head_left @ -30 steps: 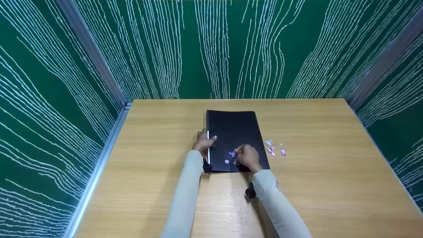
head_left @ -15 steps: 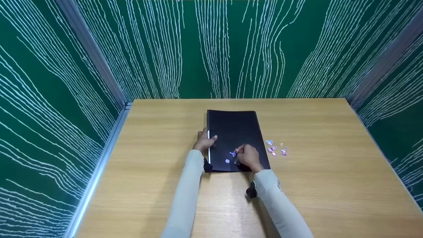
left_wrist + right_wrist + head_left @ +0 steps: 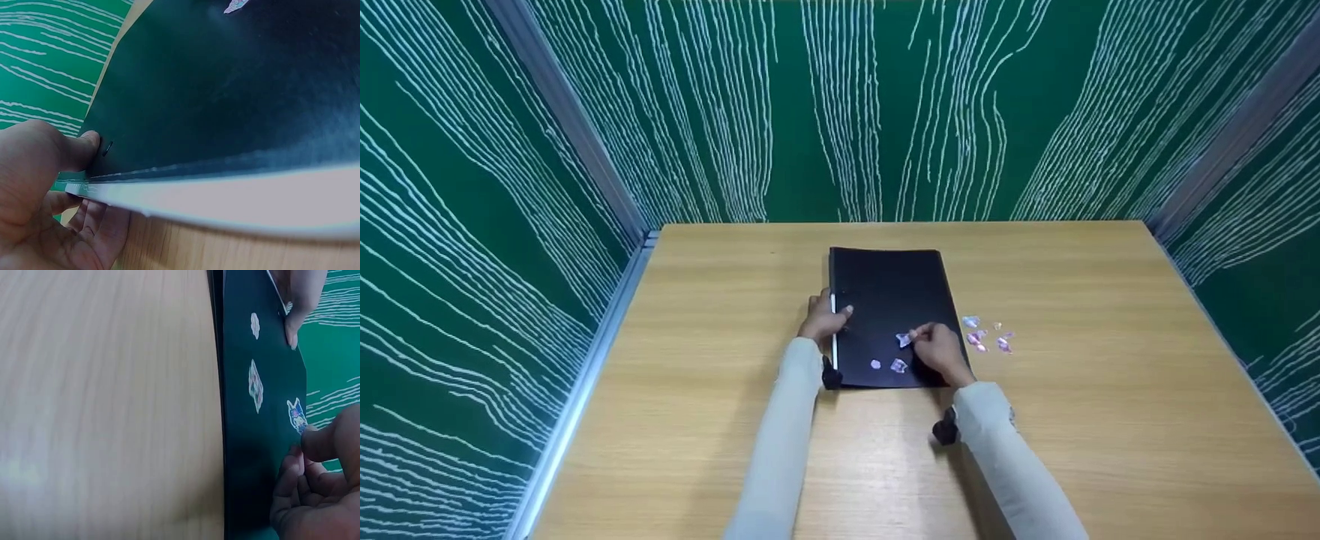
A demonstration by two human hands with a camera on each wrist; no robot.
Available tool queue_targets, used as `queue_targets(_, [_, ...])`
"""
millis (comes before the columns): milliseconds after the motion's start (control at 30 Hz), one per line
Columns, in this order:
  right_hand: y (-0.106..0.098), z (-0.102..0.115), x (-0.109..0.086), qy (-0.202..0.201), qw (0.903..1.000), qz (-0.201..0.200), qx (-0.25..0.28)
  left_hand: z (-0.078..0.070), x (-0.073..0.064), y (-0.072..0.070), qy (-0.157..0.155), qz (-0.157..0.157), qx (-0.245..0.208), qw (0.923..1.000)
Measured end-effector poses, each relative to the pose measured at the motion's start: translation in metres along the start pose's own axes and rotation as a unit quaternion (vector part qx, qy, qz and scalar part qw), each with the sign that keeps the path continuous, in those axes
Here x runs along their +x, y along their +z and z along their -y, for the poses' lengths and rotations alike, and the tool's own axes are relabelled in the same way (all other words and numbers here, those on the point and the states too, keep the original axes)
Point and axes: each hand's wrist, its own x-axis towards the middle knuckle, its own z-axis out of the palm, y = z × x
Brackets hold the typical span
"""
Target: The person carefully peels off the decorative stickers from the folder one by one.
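Note:
A black folder [image 3: 885, 285] with a white strip along its left edge lies on the table. My left hand [image 3: 826, 319] grips that edge; in the left wrist view the thumb [image 3: 79, 151] presses the cover while fingers curl below the white strip [image 3: 225, 205]. Over the cover, my right hand [image 3: 940, 351] pinches a small cat-eared sticker [image 3: 296, 415] between thumb and fingertips. Two more stickers, a small round one [image 3: 875, 364] and a larger pinkish one [image 3: 898, 366], lie on the lower part of the cover.
Several loose pink and blue stickers [image 3: 976, 340] are scattered on the wooden table [image 3: 1080, 420], just right of the folder. Green walls [image 3: 787, 112] with white wavy lines enclose the table at the back and sides.
My right hand has shifted right and slightly away from me, carrying the pinched sticker. The larger pinkish sticker, earlier partly covered by that hand, now shows fully. The left hand keeps its place.

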Motion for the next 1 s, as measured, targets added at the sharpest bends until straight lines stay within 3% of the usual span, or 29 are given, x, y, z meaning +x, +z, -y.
queue_targets(500, [-0.036,-0.021,0.014,-0.022,0.9958,-0.089,0.004,0.003,0.003,-0.002,0.016,0.002,0.029,0.9995])
queue_targets(700, [-0.052,-0.027,0.017,0.019,0.9948,-0.097,0.026,0.003,0.002,-0.002,0.027,0.003,0.014,0.9995])
queue_targets(900, [-0.072,-0.033,0.02,0.05,0.9929,-0.091,0.058,0.002,0.001,-0.003,0.013,0.008,0.013,0.9998])
queue_targets(1000, [-0.081,-0.037,0.022,0.051,0.9933,-0.098,0.034,0.002,0.002,-0.003,0.007,0.01,0.022,0.9997])
